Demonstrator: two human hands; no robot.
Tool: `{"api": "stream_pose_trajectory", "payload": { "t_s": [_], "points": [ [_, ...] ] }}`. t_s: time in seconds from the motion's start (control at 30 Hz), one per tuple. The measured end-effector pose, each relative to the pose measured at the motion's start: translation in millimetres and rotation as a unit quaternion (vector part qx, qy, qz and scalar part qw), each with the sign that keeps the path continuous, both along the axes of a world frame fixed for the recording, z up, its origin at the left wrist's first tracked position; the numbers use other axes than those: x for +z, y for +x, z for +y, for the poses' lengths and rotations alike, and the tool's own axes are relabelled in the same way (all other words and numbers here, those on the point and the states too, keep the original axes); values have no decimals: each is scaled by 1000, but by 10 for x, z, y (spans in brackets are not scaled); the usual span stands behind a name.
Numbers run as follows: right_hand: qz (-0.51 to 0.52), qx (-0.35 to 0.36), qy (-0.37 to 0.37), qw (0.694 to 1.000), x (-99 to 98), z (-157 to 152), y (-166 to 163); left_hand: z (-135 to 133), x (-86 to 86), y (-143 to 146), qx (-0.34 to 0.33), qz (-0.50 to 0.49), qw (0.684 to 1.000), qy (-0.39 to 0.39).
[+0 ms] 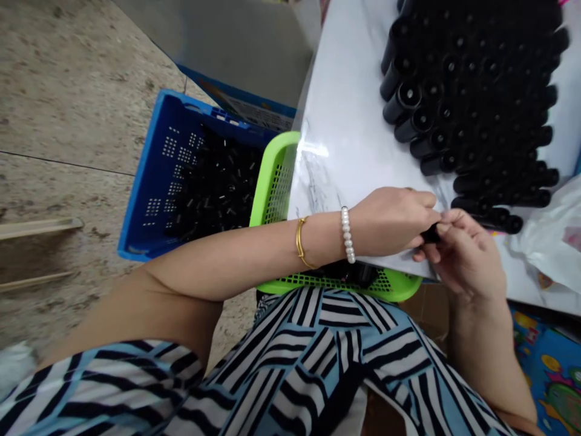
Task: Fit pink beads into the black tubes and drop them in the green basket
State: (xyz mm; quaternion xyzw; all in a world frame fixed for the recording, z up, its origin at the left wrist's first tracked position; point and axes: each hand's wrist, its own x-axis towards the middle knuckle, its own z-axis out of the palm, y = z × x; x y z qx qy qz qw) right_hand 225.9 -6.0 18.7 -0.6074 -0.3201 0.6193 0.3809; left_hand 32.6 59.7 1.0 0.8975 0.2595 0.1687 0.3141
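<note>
My left hand, with a pearl bracelet and a gold bangle on its wrist, reaches across to the right above the table's near edge. There its closed fingertips meet those of my right hand. Pinched between both hands is a small black piece; fingers cover most of it, so its exact kind cannot be made out. Just beyond my hands, many black cylindrical tubes lie stacked in rows on the white table, round ends facing me.
A green basket with black parts sits under the table's edge, against my lap. Left of it, a blue crate holds many small black pieces. A grey box stands behind the crate. Crumpled white plastic lies at right.
</note>
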Motion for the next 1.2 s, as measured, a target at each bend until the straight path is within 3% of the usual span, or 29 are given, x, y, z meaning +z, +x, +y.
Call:
{"api": "stream_pose_trajectory", "payload": {
  "t_s": [0.13,0.23,0.3,0.4,0.47,0.53,0.6,0.67,0.77,0.83,0.97,1.07,1.2],
  "points": [
    [-4,10,-11,1000,3,107,5,44,39,0,3,4,1000,-22],
    [-14,20,26,999,-40,-28,-42,17,17,-26,-4,8,1000,-11],
    [-41,32,74,996,-85,-224,-76,-9,4,-76,-44,5,999,7],
    [-129,-10,135,982,-203,-514,-4,-5,2,-187,-165,17,985,51],
    [-246,-105,191,944,-267,-637,167,11,24,-258,-210,27,975,65],
    [-417,-169,246,859,-299,-689,408,21,50,-290,-225,27,972,60],
    [-565,-139,285,762,-322,-677,644,26,57,-259,-199,25,979,24],
    [-635,-68,306,707,-356,-623,798,28,39,-174,-111,28,993,-26],
    [-661,-17,317,680,-428,-534,830,27,-2,-31,5,37,999,-35],
    [-686,-13,309,658,-479,-503,778,18,-23,15,14,54,998,1],
    [-714,-22,304,631,-563,-515,711,-33,-52,-40,-47,87,993,61],
    [-698,-28,322,639,-596,-548,717,-79,-57,-104,-111,61,988,85],
    [-680,2,344,648,-603,-609,724,-116,12,-140,-199,20,978,49]
  ]
}}
